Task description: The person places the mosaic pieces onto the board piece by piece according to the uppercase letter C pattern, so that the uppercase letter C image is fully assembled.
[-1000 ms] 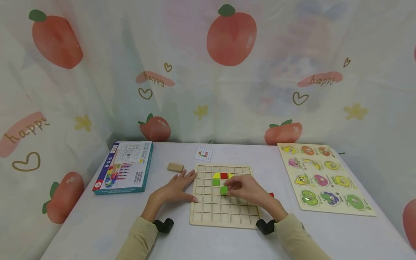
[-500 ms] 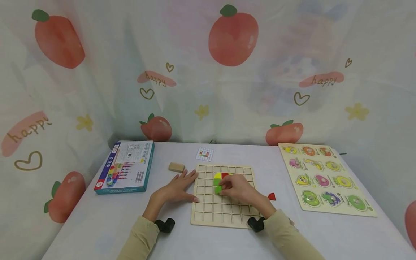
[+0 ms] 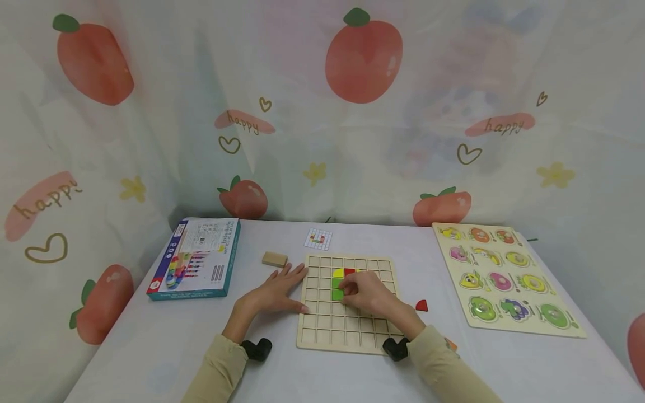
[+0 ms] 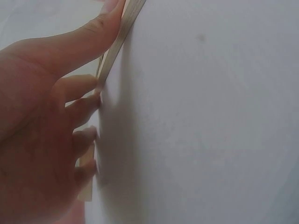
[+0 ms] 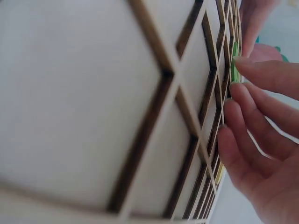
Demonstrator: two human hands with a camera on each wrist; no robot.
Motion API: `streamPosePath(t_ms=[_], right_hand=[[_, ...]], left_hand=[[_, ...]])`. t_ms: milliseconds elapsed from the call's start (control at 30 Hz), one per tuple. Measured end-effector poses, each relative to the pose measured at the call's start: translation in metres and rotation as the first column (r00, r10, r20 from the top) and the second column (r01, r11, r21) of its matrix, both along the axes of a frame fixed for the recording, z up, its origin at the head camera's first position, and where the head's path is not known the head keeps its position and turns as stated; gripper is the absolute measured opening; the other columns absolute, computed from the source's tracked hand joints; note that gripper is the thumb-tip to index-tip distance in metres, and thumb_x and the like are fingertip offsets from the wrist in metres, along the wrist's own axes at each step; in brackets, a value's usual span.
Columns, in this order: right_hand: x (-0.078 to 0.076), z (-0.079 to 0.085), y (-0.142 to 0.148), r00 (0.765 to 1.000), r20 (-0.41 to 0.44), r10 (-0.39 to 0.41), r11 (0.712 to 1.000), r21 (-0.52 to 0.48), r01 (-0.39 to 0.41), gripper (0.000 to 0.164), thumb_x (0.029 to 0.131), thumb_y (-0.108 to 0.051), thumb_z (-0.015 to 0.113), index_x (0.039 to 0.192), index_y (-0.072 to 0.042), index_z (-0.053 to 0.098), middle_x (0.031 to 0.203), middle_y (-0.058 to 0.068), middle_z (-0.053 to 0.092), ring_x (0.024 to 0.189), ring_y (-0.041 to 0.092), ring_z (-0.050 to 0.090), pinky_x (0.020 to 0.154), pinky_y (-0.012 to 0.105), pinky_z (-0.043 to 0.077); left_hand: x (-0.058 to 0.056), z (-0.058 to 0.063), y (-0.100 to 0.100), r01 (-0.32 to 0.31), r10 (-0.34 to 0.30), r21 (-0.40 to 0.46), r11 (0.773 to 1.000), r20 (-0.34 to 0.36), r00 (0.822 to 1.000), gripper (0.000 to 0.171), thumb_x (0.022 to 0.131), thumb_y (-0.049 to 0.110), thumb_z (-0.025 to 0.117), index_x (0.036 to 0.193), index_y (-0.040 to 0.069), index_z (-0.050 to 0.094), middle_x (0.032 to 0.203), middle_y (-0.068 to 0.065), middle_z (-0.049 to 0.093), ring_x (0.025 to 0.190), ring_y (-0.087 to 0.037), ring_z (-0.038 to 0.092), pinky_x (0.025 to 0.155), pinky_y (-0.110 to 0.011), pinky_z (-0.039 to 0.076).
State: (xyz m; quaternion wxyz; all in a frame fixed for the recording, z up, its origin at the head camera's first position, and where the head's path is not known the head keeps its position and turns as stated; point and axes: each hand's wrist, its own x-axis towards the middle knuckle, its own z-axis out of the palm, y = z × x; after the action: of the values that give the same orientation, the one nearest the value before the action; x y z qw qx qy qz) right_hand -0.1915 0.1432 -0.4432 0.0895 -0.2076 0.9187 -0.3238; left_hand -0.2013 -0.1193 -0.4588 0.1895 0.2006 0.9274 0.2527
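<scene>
A wooden grid board (image 3: 322, 338) lies flat on the table. In it sit a yellow rounded piece (image 3: 338, 272), a red square tile (image 3: 349, 272) and a green square tile (image 3: 337, 282). Directly below that one is a second green tile (image 3: 336, 295), where the thumb and fingertips of my right hand (image 3: 370, 294) pinch at its edge; in the right wrist view, the thumb touches green (image 5: 235, 60). My left hand (image 3: 274, 294) rests spread at the board's left edge, its thumb on the frame (image 4: 114, 53). My right hand hides part of the upper row.
Right of the board lie a red quarter-round piece (image 3: 421, 305) and an orange piece (image 3: 450, 343) partly behind the sleeve. A pattern card (image 3: 318, 239) and a wooden block (image 3: 274, 258) lie beyond. A boxed set (image 3: 196, 257) stands left, a fruit puzzle board (image 3: 509, 274) right.
My right hand has moved left and down with the green tile, which now lies in the cell below the other green one. My left hand has stayed at the board's edge.
</scene>
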Motion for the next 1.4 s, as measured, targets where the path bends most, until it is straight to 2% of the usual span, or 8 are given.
streamPosePath(t_ms=[167,400,700,867,1067,1400], right_hand=[[0.004,-0.001,0.01,0.999,-0.028,0.028,1.0,-0.009,-0.028,0.021,0.089,-0.002,0.076,0.11,-0.003,0.077,0.09,-0.001,0.071,0.082,0.011,0.059,0.073,0.022,0.054],[0.016,0.002,0.03,0.997,-0.081,-0.012,0.999,-0.036,0.009,0.019,0.092,-0.005,0.071,0.109,-0.007,0.077,0.098,-0.002,0.073,0.085,0.012,0.06,0.073,0.024,0.054],[0.026,0.007,0.065,0.994,-0.1,-0.052,0.998,-0.025,0.049,0.019,0.092,-0.007,0.073,0.11,-0.008,0.077,0.096,-0.004,0.072,0.083,0.009,0.058,0.071,0.023,0.051],[0.03,0.009,0.085,0.994,-0.098,-0.056,0.998,-0.016,0.054,0.018,0.092,-0.009,0.074,0.11,-0.007,0.076,0.096,-0.004,0.071,0.081,0.009,0.057,0.069,0.022,0.051],[0.034,0.007,0.109,0.994,-0.08,-0.077,0.997,0.015,0.078,0.018,0.091,-0.009,0.074,0.109,-0.007,0.075,0.095,-0.004,0.071,0.08,0.009,0.058,0.067,0.022,0.052],[0.039,0.004,0.131,0.995,0.019,-0.095,0.995,0.046,0.094,0.025,0.084,-0.008,0.081,0.107,-0.006,0.073,0.091,-0.002,0.067,0.081,0.013,0.057,0.069,0.022,0.051]], left_hand=[[0.001,0.001,0.001,-0.002,0.002,0.011,1.0,-0.001,1.0,0.099,0.088,0.045,0.08,0.164,0.013,0.027,0.173,-0.005,0.019,0.161,-0.032,0.004,0.13,-0.054,0.005],[0.003,0.001,0.002,-0.008,0.008,0.005,1.0,0.006,1.0,0.099,0.087,0.046,0.08,0.164,0.014,0.027,0.173,-0.005,0.018,0.162,-0.032,0.004,0.13,-0.054,0.004],[0.004,0.003,0.001,0.008,-0.008,0.023,1.0,-0.002,1.0,0.098,0.088,0.044,0.079,0.164,0.01,0.027,0.173,-0.009,0.019,0.161,-0.036,0.004,0.13,-0.056,0.005],[0.002,0.0,0.002,-0.001,0.0,0.012,1.0,0.001,1.0,0.099,0.088,0.045,0.079,0.164,0.012,0.026,0.173,-0.006,0.018,0.161,-0.033,0.004,0.13,-0.054,0.005],[0.0,-0.001,0.002,0.007,-0.007,0.009,1.0,-0.001,1.0,0.099,0.088,0.047,0.079,0.164,0.013,0.026,0.173,-0.006,0.018,0.161,-0.033,0.003,0.13,-0.054,0.005],[0.002,0.0,0.001,0.012,-0.012,0.008,1.0,0.0,1.0,0.099,0.088,0.046,0.079,0.164,0.012,0.026,0.173,-0.006,0.018,0.161,-0.034,0.003,0.13,-0.055,0.005]])
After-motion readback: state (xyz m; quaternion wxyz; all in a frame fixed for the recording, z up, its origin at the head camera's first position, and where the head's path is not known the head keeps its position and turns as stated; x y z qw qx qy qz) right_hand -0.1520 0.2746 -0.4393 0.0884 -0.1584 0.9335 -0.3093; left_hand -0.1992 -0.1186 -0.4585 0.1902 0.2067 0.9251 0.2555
